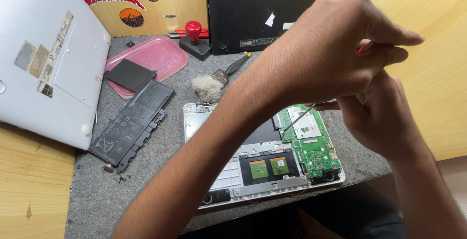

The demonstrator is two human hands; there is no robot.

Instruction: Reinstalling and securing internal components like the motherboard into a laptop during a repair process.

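2 hands grip screwdriver | tip on green board

A thin-shafted screwdriver, tilted, has its tip on the opened laptop's green circuit board.

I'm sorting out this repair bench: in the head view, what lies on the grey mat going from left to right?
Silver laptop cover → black battery pack → pink tray lid → fluffy brush → opened laptop chassis → green circuit board, where the screwdriver tip touches.
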